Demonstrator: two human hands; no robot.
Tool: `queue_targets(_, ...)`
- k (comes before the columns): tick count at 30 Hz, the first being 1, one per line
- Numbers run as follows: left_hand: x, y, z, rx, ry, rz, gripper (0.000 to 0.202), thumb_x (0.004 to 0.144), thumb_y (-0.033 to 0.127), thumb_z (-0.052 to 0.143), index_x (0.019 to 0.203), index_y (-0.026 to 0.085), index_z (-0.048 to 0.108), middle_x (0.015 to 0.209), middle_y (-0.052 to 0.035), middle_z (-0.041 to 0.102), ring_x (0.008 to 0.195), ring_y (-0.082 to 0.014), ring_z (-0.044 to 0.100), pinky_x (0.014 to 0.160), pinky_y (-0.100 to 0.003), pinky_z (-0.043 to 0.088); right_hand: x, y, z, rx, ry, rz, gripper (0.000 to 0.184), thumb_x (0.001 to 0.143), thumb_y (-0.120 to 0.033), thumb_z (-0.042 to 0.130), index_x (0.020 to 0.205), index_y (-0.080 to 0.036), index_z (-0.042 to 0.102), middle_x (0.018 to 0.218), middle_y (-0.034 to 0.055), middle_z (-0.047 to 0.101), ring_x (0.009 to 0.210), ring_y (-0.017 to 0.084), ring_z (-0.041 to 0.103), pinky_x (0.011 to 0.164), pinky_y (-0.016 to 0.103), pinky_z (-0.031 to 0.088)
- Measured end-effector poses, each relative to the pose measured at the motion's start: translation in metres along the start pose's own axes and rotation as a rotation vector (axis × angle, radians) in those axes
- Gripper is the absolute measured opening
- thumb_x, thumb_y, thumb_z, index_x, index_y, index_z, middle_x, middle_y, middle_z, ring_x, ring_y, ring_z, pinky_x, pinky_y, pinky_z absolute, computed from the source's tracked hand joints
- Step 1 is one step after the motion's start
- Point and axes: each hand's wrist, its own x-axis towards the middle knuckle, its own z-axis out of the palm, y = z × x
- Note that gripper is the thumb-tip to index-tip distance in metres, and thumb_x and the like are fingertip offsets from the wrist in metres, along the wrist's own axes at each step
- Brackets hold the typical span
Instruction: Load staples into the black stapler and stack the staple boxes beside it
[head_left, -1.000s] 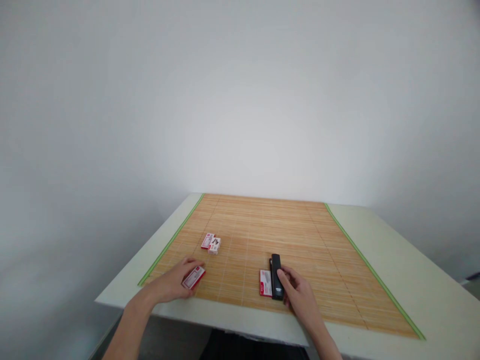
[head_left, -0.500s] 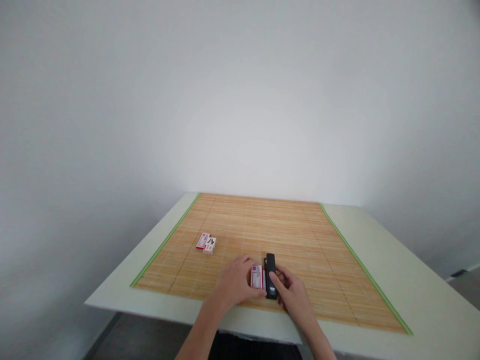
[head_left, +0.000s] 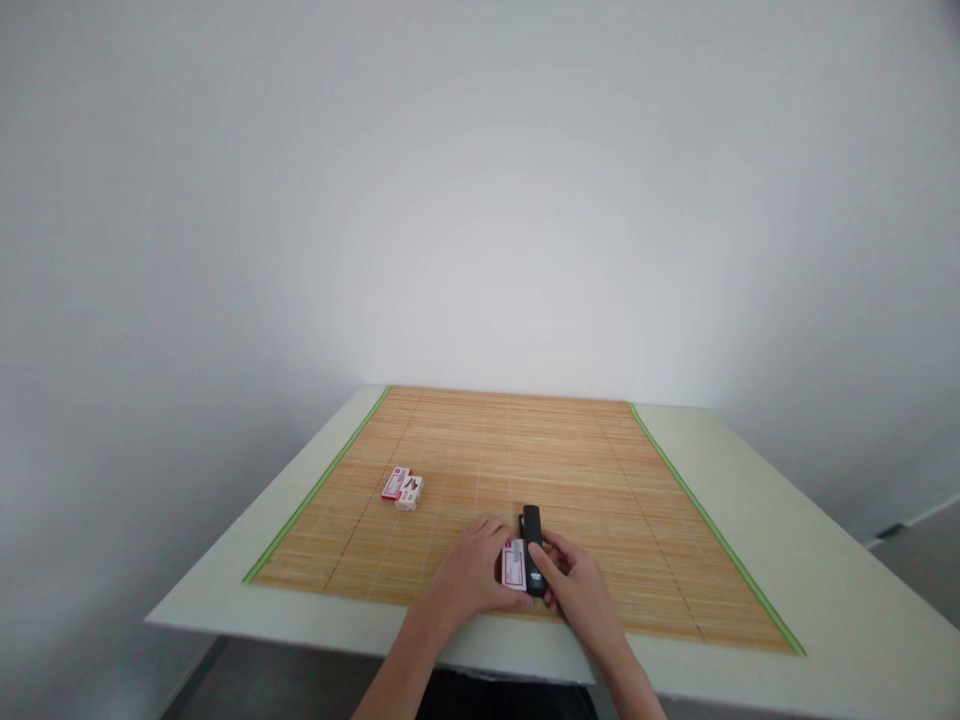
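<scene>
My left hand [head_left: 478,570] is closed around a small white box with red print [head_left: 514,566], thumb along its near end and fingers at its far end. Right beside the box, on its right, lies a black stapler [head_left: 533,552], pointing away from me. My right hand [head_left: 574,580] grips the stapler from the right, with the thumb on top and the other fingers at its side. Box and stapler are side by side near the front edge of the bamboo mat [head_left: 517,440].
Toward the left of the mat lie a flat red-and-white box [head_left: 395,482] and a smaller white box with a dark picture [head_left: 409,492], touching each other. The pale table [head_left: 720,480] shows around the mat. A plain wall [head_left: 495,200] stands behind.
The gap between the box and the stapler has closed; they now sit against each other. The whole view has shifted slightly, so the mat and boxes appear further left.
</scene>
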Motion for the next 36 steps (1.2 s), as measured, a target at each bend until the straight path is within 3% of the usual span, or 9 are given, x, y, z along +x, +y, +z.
queue_targets(6, -0.015, -0.014, -0.032, -0.082, 0.135, -0.067, 0.089, 0.069, 0.065, 0.081, 0.144, 0.031, 0.049, 0.14, -0.0107, 0.054, 0.124, -0.0334, 0.053, 0.104, -0.047, 0.043, 0.002, 0.006, -0.002, 0.033, 0.025, -0.012, 0.069, 0.085, -0.07, 0.061, 0.126, -0.016, 0.065, 0.061, -0.0017, 0.063, 0.04, 0.013, 0.055, 0.037, 0.023, 0.044)
queue_targets(8, -0.022, -0.044, -0.067, -0.075, 0.287, -0.18, 0.05, 0.097, 0.056, 0.051, 0.14, 0.03, 0.053, 0.134, -0.0082, 0.059, 0.117, -0.0272, 0.058, 0.1, -0.044, 0.046, 0.002, 0.006, -0.002, 0.049, 0.03, -0.002, 0.07, 0.086, -0.072, 0.059, 0.127, -0.016, 0.064, 0.056, -0.0031, 0.06, 0.039, 0.014, 0.054, 0.036, 0.023, 0.043)
queue_targets(11, -0.032, -0.106, -0.119, 0.05, 0.548, -0.339, 0.045, 0.103, 0.039, 0.034, 0.139, 0.021, 0.053, 0.133, -0.0101, 0.06, 0.122, -0.0258, 0.056, 0.106, -0.044, 0.043, 0.001, 0.003, -0.001, 0.053, 0.031, 0.022, 0.072, 0.086, -0.074, 0.056, 0.127, -0.015, 0.064, 0.049, -0.0045, 0.056, 0.037, 0.014, 0.052, 0.035, 0.022, 0.041)
queue_targets(15, -0.038, -0.167, -0.144, 0.166, 0.291, -0.312, 0.066, 0.085, 0.025, 0.053, 0.15, 0.019, 0.044, 0.15, -0.0089, 0.05, 0.138, -0.0278, 0.044, 0.117, -0.045, 0.033, 0.0, 0.0, -0.001, 0.035, 0.034, 0.043, 0.077, 0.084, -0.078, 0.055, 0.126, -0.015, 0.064, 0.049, -0.0043, 0.056, 0.036, 0.014, 0.051, 0.033, 0.022, 0.039)
queue_targets(20, -0.039, -0.179, -0.146, 0.226, 0.085, -0.291, 0.066, 0.075, 0.029, 0.064, 0.14, 0.023, 0.056, 0.138, -0.0075, 0.059, 0.125, -0.0283, 0.053, 0.11, -0.041, 0.038, 0.002, 0.004, 0.0, 0.021, 0.037, 0.027, 0.072, 0.085, -0.076, 0.056, 0.124, -0.016, 0.065, 0.056, -0.0026, 0.06, 0.037, 0.013, 0.052, 0.034, 0.022, 0.04)
queue_targets(24, -0.046, -0.167, -0.167, 0.28, 0.197, -0.381, 0.054, 0.075, 0.039, 0.067, 0.124, 0.016, 0.062, 0.122, -0.0108, 0.062, 0.117, -0.0304, 0.056, 0.106, -0.042, 0.041, 0.002, 0.008, 0.0, 0.005, 0.029, 0.0, 0.065, 0.088, -0.071, 0.056, 0.124, -0.017, 0.065, 0.061, -0.0026, 0.061, 0.038, 0.012, 0.051, 0.033, 0.022, 0.04)
queue_targets(27, -0.044, -0.128, -0.16, 0.246, 0.312, -0.352, 0.059, 0.078, 0.045, 0.068, 0.13, 0.019, 0.056, 0.125, -0.0089, 0.058, 0.118, -0.0288, 0.055, 0.107, -0.043, 0.041, 0.002, 0.009, 0.0, 0.007, 0.019, -0.024, 0.063, 0.089, -0.068, 0.057, 0.124, -0.017, 0.064, 0.064, -0.0031, 0.06, 0.039, 0.011, 0.05, 0.032, 0.021, 0.039)
queue_targets(32, -0.023, -0.019, -0.082, -0.026, 0.123, -0.054, 0.063, 0.072, 0.035, 0.076, 0.132, 0.029, 0.056, 0.13, -0.0073, 0.056, 0.116, -0.0278, 0.058, 0.103, -0.04, 0.047, 0.002, 0.007, 0.0, 0.023, 0.013, 0.004, 0.064, 0.087, -0.068, 0.059, 0.126, -0.018, 0.064, 0.064, -0.0044, 0.058, 0.038, 0.01, 0.049, 0.033, 0.021, 0.04)
queue_targets(36, -0.012, 0.019, -0.036, -0.125, -0.012, 0.014, 0.065, 0.064, 0.029, 0.082, 0.126, 0.031, 0.061, 0.125, -0.0067, 0.059, 0.115, -0.0298, 0.058, 0.102, -0.043, 0.048, 0.001, 0.006, 0.0, 0.026, 0.004, 0.001, 0.065, 0.087, -0.069, 0.059, 0.125, -0.017, 0.065, 0.059, -0.0054, 0.055, 0.037, 0.01, 0.048, 0.032, 0.021, 0.039)
